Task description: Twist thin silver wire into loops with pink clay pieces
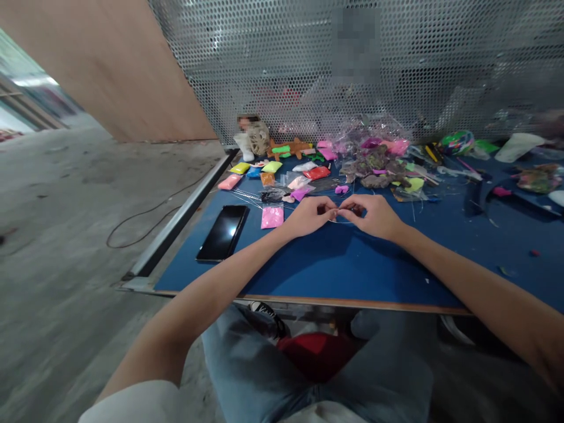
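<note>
My left hand (309, 215) and my right hand (372, 215) meet fingertip to fingertip just above the blue tabletop (304, 270). Both are closed in a pinch on a thin pale wire (341, 222), which bows slightly below the fingertips. Whether anything else sits between the fingers is hidden. Left of my left hand lies a pink packet of modelling clay (272, 217). Beyond the hands is a small purple clay piece (341, 190). Several thin straight wires (247, 197) rest on the table near the packets.
A black phone (222, 233) lies at the left. Several coloured packets, including a red packet (316, 173), spread behind it. Crumpled clear plastic (365, 135) and a greyish clay clump (374, 164) stand before the perforated metal panel (286, 59). A white cup (519, 147) lies at the right.
</note>
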Motion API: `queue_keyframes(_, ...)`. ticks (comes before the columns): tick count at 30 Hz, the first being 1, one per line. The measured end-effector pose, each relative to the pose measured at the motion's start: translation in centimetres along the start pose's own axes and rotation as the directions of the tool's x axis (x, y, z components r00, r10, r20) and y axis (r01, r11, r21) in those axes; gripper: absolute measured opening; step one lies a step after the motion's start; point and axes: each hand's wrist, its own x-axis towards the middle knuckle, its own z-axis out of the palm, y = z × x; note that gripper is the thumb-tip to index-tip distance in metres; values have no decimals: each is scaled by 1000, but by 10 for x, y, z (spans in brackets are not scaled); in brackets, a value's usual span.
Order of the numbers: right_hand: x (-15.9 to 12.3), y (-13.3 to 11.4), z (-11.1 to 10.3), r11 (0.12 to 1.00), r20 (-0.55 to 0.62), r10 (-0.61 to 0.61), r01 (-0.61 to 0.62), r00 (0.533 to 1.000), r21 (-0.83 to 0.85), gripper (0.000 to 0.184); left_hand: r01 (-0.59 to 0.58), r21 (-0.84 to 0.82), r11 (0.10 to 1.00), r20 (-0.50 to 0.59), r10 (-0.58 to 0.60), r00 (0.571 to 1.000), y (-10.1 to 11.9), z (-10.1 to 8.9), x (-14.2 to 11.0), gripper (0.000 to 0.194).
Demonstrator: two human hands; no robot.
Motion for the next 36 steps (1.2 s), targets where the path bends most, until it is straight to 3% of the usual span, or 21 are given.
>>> queue_keyframes(13,-1,16,-2,918,71,-269,278,960,-281,20,-32,136,990,50,26,998,-4,-1,0,23)
queue_keyframes(16,-1,15,-2,892,106,-308,326,945,-314,19,-31,247,969,60,16,998,-1,-3,-1,19)
queue_keyframes(21,1,19,0,913,26,-229,224,973,-341,20,-10,425,905,24,0,1000,1,-5,0,22)
queue_keyframes(27,2,20,3,984,18,-89,91,996,-150,20,-7,412,911,25,-4,1000,-2,-4,0,24)
queue_keyframes(36,4,19,8,972,66,-155,164,986,-169,23,-53,522,851,71,18,997,3,-3,-4,24)
